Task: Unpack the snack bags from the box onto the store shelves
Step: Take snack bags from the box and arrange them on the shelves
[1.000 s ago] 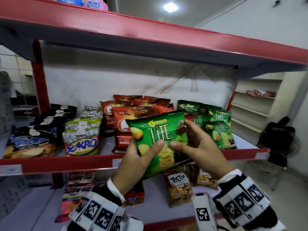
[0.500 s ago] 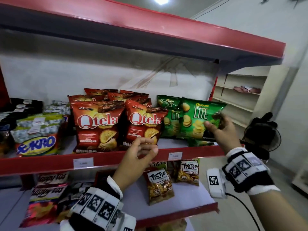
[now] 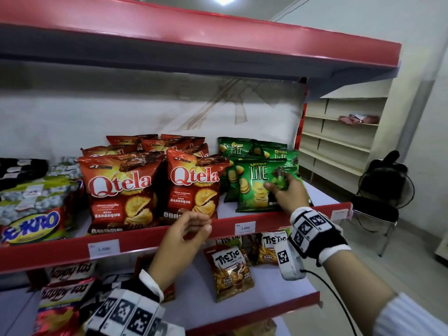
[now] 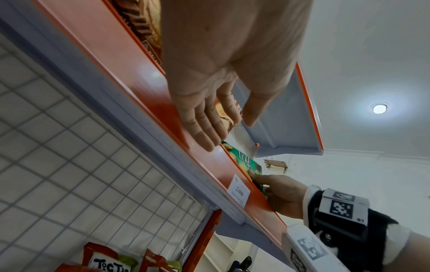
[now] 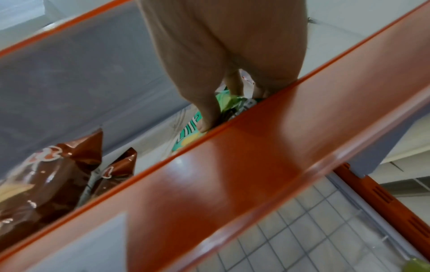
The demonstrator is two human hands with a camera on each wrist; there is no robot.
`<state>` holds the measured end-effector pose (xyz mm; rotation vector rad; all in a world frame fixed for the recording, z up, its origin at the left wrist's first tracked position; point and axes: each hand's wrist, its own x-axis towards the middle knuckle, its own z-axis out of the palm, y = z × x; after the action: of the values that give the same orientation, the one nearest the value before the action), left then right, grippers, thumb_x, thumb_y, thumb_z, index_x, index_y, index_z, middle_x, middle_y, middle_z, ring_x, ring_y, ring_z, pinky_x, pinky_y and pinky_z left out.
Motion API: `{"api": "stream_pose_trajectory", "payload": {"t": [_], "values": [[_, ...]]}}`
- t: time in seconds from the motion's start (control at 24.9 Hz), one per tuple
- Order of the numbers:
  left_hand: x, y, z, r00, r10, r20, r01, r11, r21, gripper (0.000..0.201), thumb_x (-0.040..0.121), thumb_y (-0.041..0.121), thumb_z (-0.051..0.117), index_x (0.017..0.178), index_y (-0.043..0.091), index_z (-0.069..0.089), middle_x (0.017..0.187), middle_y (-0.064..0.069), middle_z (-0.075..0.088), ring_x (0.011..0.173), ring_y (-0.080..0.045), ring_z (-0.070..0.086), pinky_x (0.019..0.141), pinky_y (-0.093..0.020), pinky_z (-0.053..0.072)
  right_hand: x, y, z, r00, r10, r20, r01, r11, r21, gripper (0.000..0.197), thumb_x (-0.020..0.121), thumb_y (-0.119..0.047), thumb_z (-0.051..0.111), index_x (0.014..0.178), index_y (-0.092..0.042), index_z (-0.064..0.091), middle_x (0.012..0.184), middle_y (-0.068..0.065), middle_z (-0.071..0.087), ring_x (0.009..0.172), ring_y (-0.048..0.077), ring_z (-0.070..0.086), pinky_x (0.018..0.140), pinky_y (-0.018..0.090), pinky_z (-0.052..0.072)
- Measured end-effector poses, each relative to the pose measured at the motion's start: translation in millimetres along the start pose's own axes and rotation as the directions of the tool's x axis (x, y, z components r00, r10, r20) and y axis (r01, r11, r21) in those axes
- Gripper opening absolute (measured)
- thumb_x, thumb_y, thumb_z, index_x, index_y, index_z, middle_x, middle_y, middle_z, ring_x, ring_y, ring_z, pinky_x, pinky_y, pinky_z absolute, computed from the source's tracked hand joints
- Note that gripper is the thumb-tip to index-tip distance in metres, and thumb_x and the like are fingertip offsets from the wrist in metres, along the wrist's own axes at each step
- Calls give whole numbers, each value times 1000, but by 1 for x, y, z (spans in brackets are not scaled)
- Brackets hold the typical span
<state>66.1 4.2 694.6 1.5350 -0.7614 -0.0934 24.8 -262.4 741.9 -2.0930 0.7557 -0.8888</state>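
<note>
Right hand [image 3: 288,192] at the middle shelf [image 3: 278,220], thumb and fingers pinching the front Lite bag [image 3: 257,187] on its right half; bag upright on the shelf board, bottom edge just behind the red shelf lip, foremost of a green Lite row [image 3: 271,151] running back toward the rear panel. Same grip visible from the left wrist view, thumb on the bag face above the 2.000 price tag [image 4: 238,191]; from the right wrist view, fingertips [image 5: 209,121] down on the bag just inside the lip. Left hand [image 3: 184,236] held in front of the shelf lip, left of the Lite bag, fingers relaxed and gently bent, holding nothing; palm wide and bare in the left wrist view. Two Qtela bags [image 3: 123,192] upright on the shelf left of the Lite bag, further Qtela behind. Sukro bags [image 3: 31,221] at the shelf's far left. Tic Tac bags [image 3: 230,270] on the board below the shelf. Box out of view
</note>
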Motion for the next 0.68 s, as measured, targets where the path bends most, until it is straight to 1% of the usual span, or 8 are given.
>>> {"api": "stream_pose_trajectory", "payload": {"t": [0.08, 0.2, 0.36, 0.44, 0.48, 0.56, 0.6, 0.68], "values": [[0, 0, 1, 1000, 2, 0, -2, 1000, 5, 14, 87, 7, 63, 100, 14, 62, 104, -1, 68, 99, -11, 64, 86, -33, 55, 7, 2, 0, 998, 37, 45, -32, 994, -104, 58, 85, -43, 66, 133, -16, 51, 131, 17, 54, 122, 34, 50, 101, 41, 42], [-3, -1, 6, 1000, 2, 1, -2, 1000, 0, 15, 88, 7, 63, 99, 16, 61, 104, -3, 69, 98, -10, 64, 81, -28, 56, 11, 3, 2, 999, 25, 23, -21, 983, -185, 68, 81, -49, 67, 134, -10, 49, 132, 19, 55, 126, 34, 46, 104, 46, 39], [-8, -4, 11, 999, -26, -21, 24, 996, -83, 18, 89, 11, 61, 105, 19, 57, 103, -7, 69, 94, -15, 67, 73, -25, 56, 3, 4, 2, 998, 23, -52, -23, 1000, 0, 79, 75, -52, 71, 137, -10, 43, 130, 18, 52, 125, 33, 45, 104, 48, 39], [-11, -5, 15, 999, -37, -36, 32, 992, -124, 19, 90, 14, 60, 107, 20, 55, 101, -8, 69, 92, -18, 69, 73, -27, 57, -8, 5, 1, 989, -38, -140, 47, 997, 67, 66, 81, -51, 65, 131, -11, 48, 121, 14, 54, 120, 31, 45, 101, 47, 40], [-13, -6, 17, 998, -37, -41, 31, 990, -138, 17, 90, 15, 59, 106, 20, 55, 101, -9, 69, 91, -19, 69, 72, -27, 57, -15, 6, 0, 977, -83, -198, 104, 990, 95, 55, 86, -46, 62, 127, -12, 51, 115, 12, 56, 117, 29, 46, 99, 46, 40], [-16, -10, 21, 998, -36, -43, 28, 986, -163, 14, 91, 15, 57, 104, 16, 57, 98, -10, 70, 87, -19, 70, 69, -24, 56, -32, 7, -1, 935, -168, -313, 228, 959, 166, 30, 91, -26, 61, 117, -13, 57, 102, 6, 59, 106, 28, 52, 93, 49, 45], [-18, -13, 23, 998, -41, -37, 33, 983, -182, 12, 91, 14, 56, 103, 14, 58, 95, -9, 70, 83, -17, 70, 67, -22, 56, -42, 9, -1, 918, -197, -344, 278, 938, 206, 21, 91, -17, 59, 112, -15, 59, 97, 4, 60, 100, 27, 56, 90, 50, 47], [-22, -22, 27, 998, -52, -18, 47, 976, -212, 9, 92, 12, 55, 100, 10, 59, 85, -8, 71, 73, -13, 70, 64, -20, 55, -66, 14, 3, 907, -244, -343, 348, 893, 286, 15, 91, -13, 58, 105, -18, 60, 96, 4, 61, 93, 24, 59, 86, 48, 50]]}}
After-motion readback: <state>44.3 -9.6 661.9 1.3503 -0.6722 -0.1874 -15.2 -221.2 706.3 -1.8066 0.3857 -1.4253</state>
